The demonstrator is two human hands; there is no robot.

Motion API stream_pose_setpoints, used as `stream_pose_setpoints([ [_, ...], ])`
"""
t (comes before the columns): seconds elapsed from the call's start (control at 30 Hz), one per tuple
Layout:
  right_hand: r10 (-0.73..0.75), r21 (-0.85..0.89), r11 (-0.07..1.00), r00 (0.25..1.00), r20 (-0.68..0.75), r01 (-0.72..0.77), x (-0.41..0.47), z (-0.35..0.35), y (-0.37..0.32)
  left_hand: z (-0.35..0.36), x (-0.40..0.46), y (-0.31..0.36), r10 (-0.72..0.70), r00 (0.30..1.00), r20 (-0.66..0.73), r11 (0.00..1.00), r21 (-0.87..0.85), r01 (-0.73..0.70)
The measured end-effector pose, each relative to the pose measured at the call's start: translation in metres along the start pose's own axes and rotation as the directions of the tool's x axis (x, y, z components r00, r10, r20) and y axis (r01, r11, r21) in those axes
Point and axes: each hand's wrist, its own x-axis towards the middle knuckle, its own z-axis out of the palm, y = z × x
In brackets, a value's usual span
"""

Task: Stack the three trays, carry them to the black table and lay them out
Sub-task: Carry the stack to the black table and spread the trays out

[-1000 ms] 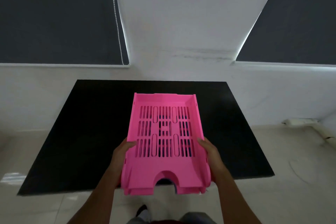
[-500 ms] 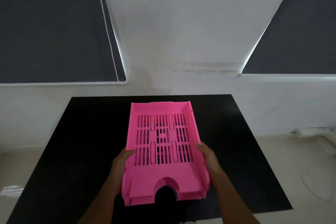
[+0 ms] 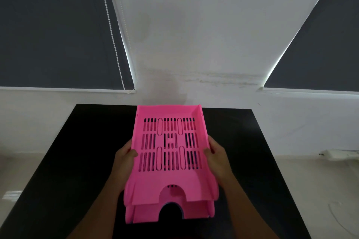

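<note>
A stack of pink slotted trays sits over the middle of the black table (image 3: 73, 161). The top pink tray (image 3: 169, 180) is tilted up at its near end, apart from the second pink tray (image 3: 194, 210) under it. A dark bluish edge of a third tray shows at the bottom of the stack. My left hand (image 3: 124, 158) grips the top tray's left wall. On the right wall, my right hand (image 3: 215, 153) holds on, thumb inside the tray.
The black table stands against a white wall with dark roller blinds at left and right. A bead cord (image 3: 112, 31) hangs by the left blind. Pale floor lies on both sides, with a white power strip (image 3: 340, 153) at the right.
I have come closer, so the table fills more of the view. The stack now rests on the table, and the top tray's near end has lifted off the tray below.
</note>
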Motion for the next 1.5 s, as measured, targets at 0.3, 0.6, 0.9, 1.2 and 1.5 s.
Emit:
stream_pose_setpoints([
  [0.3, -0.033, -0.127, 0.992, 0.993, -0.115, 0.018, 0.011, -0.071, -0.004, 0.068, 0.008, 0.027, 0.124, 0.992, -0.001, 0.985, 0.120, -0.123],
  [0.6, -0.002, -0.319, 0.941, 0.942, -0.336, -0.112, 0.001, -0.189, 0.024, 0.197, -0.010, 0.007, 0.166, 0.974, 0.154, 0.963, 0.189, -0.194],
  [0.9, 0.123, -0.347, 0.900, 0.919, -0.374, -0.262, 0.002, -0.246, 0.076, 0.268, -0.020, -0.034, 0.051, 0.988, 0.148, 0.969, 0.233, -0.084],
  [1.2, 0.143, -0.398, 0.881, 0.945, -0.293, -0.256, 0.010, -0.254, 0.109, 0.291, -0.016, -0.060, -0.138, 0.986, 0.092, 0.962, 0.250, 0.111],
  [1.5, 0.227, -0.332, 0.893, 0.941, -0.250, -0.303, 0.004, -0.240, 0.132, 0.289, -0.020, -0.061, -0.233, 0.970, 0.064, 0.937, 0.282, 0.206],
])
